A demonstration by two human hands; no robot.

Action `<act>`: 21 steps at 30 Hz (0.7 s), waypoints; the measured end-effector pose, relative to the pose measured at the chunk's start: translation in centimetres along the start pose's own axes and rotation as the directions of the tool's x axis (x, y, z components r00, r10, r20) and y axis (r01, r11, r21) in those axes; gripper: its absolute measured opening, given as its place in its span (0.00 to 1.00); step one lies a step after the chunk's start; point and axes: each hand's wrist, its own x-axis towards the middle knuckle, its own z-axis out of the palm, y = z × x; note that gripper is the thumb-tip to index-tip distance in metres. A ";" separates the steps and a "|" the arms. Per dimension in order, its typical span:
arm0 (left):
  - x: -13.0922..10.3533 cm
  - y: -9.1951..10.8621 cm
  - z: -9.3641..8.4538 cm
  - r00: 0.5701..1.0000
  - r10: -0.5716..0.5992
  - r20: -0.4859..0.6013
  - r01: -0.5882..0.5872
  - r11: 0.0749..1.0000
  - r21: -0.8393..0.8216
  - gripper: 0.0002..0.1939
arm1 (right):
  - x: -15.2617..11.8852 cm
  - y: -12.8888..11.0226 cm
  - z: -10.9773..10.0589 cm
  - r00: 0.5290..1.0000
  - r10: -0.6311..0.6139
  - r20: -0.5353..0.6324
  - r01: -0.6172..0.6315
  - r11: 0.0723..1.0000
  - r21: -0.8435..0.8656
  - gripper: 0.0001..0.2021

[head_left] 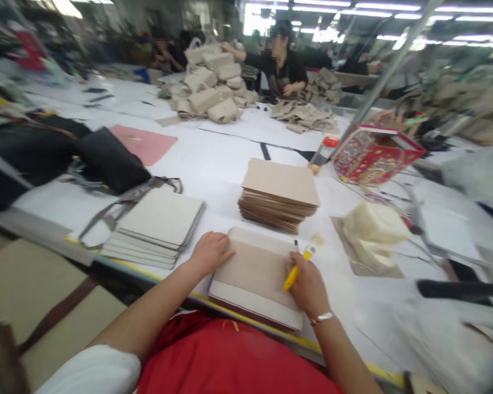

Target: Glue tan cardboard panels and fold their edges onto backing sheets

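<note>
My left hand [211,253] lies on the left edge of a stack of flat panels, fingers resting on top and holding nothing. The top panel [254,265] is beige across the middle, with paler bands along its near and far sides. At its right edge, my right hand [312,287] is closed around a yellow-handled brush [292,278], whose pale bristles point up and away to the right. A small dark tip also sticks up by those fingers; I cannot make out what it belongs to. Part of the right hand's grip is hidden.
Beyond the panels stands a stack of beige sheets [281,183]. Grey-white panels [160,219] lie to the left. On the right are a cream block-shaped container [376,224], a red patterned box [373,153] and a red-lidded jar [324,150]. A person [285,65] sits across the table.
</note>
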 end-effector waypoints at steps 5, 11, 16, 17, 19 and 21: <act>-5.7 -8.9 -3.7 0.935 -0.328 -0.137 0.346 0.928 0.138 0.30 | -0.8 0.4 -0.3 0.992 0.034 -0.121 -0.022 0.995 0.096 0.18; -9.4 -12.1 -5.5 0.928 -0.333 0.166 0.286 0.924 0.255 0.13 | -1.5 -1.3 -1.0 0.988 0.052 -0.146 -0.030 0.989 0.145 0.17; -10.6 -9.2 -7.2 0.992 -0.049 -0.116 0.078 0.964 0.254 0.09 | -2.4 -1.1 -2.0 0.970 0.132 -0.206 -0.089 0.975 0.205 0.17; -10.6 -8.2 -7.7 0.965 0.012 -0.263 0.056 0.967 0.248 0.09 | -2.6 -1.0 -2.3 0.965 0.156 -0.211 -0.106 0.968 0.229 0.17; -10.1 -5.8 -8.5 0.865 0.155 -0.477 -0.037 0.968 0.248 0.13 | -3.0 -0.8 -3.0 0.953 0.217 -0.212 -0.151 0.946 0.288 0.15; -9.0 -2.4 -8.8 0.787 0.312 -0.533 -0.208 0.946 0.247 0.18 | -3.3 -0.5 -3.5 0.934 0.286 -0.216 -0.199 0.916 0.349 0.13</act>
